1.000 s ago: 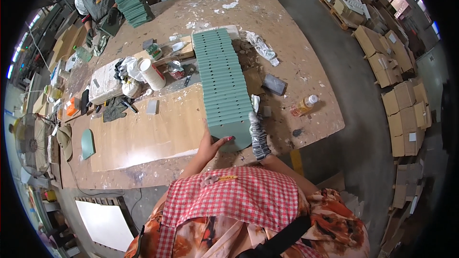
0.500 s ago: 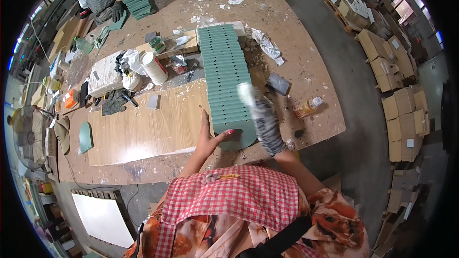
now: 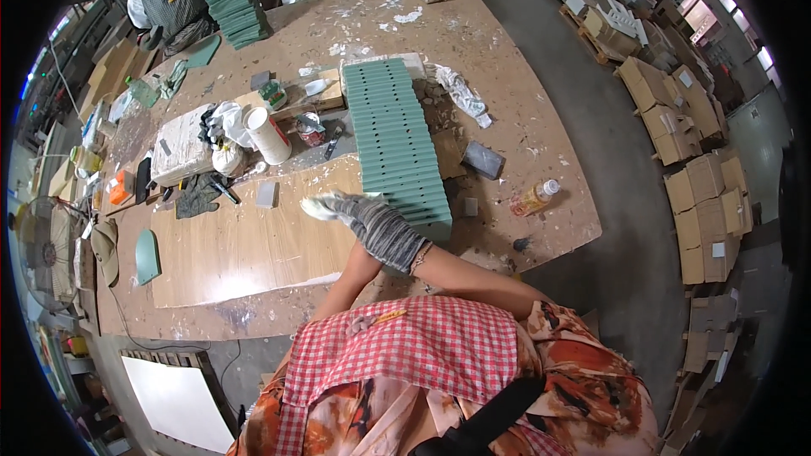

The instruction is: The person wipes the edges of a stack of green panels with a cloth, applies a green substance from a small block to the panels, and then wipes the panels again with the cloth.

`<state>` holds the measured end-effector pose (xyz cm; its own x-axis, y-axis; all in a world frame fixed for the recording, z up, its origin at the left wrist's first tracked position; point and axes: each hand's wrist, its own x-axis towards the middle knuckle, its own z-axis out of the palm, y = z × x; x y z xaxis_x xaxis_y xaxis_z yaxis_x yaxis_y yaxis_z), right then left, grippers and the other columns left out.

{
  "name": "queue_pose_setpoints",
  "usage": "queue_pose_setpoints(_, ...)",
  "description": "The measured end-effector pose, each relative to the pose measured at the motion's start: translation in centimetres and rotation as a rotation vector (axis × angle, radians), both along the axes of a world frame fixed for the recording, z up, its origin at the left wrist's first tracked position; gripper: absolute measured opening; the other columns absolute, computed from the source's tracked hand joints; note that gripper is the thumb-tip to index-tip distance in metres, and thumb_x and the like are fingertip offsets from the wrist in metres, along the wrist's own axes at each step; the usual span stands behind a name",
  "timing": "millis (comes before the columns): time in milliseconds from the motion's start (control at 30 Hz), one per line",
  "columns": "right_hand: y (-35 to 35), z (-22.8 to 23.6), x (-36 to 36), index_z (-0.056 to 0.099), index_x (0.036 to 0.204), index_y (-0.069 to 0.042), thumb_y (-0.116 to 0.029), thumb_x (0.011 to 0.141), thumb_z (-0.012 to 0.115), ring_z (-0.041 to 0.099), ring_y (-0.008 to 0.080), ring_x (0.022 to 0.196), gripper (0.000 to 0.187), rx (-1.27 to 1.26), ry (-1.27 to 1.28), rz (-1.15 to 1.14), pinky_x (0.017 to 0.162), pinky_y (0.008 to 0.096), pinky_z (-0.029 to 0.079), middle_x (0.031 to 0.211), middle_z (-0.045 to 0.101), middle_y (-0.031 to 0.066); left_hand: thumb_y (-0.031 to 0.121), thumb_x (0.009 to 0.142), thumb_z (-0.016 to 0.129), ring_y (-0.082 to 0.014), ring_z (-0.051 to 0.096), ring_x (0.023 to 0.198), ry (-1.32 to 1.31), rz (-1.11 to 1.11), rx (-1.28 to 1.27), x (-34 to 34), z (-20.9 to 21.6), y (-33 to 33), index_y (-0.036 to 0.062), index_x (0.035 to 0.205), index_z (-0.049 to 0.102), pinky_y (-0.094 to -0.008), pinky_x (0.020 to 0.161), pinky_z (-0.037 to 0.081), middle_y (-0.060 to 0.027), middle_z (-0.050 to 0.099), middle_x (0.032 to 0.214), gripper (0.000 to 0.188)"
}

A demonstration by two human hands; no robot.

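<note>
A long row of overlapping green panels (image 3: 395,143) with small dark holes runs away from me across the table. My right hand (image 3: 351,213), in a grey striped glove with whitish fingertips, reaches left across the near left edge of the row. Whether it holds anything is unclear. My left forearm (image 3: 353,274) passes beneath the right wrist; its bare hand is hidden behind the glove. Under and left of the hands lies a wood-grain board (image 3: 253,241). A small pale block (image 3: 266,195) rests on it, and another grey block (image 3: 470,207) lies right of the row.
Right of the row are a dark grey block (image 3: 483,160), a bottle (image 3: 536,198) and a white rag (image 3: 463,95). Left stand a white cylindrical container (image 3: 268,137), a can (image 3: 311,128) and a grey glove (image 3: 198,197). Another person (image 3: 176,4) stands beside stacked green panels (image 3: 236,8).
My right hand has swung from the row's right side to its left, crossing over my left arm. The left hand, earlier spread against the near panel, is now covered. The view has shifted slightly.
</note>
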<state>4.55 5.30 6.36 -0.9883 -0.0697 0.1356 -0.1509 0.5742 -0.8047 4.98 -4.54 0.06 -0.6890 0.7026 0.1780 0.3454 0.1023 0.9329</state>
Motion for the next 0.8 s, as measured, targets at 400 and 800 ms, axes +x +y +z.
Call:
queue_pose_setpoints(400, 16.0, -0.3, 6.5, 0.045, 0.139, -0.010, 0.002, 0.094, 0.036, 0.044, 0.0230, 0.129, 0.048, -0.364, 0.002, -0.218, 0.111, 0.0330, 0.031, 0.141, 0.047, 0.0128, 0.016, 0.077, 0.078, -0.0317, 0.033, 0.135, -0.239, 0.010, 0.025, 1.5, 4.5, 0.5, -0.0036, 0.147, -0.008, -0.0369, 0.109, 0.032, -0.0271, 0.022, 0.150, 0.113)
queue_pose_setpoints(800, 22.1, -3.0, 5.1, 0.055, 0.123, 0.005, -0.015, 0.097, 0.048, 0.060, 0.0185, 0.089, 0.034, 0.134, -0.073, -0.680, 0.082, 0.0279, 0.050, 0.105, 0.067, 0.0105, 0.026, 0.086, 0.068, -0.0319, 0.008, 0.145, -0.490, 0.016, 0.143, 0.2, 4.6, 0.6, -0.0068, 0.146, -0.008, -0.0356, 0.115, 0.016, -0.0270, 0.002, 0.155, 0.102)
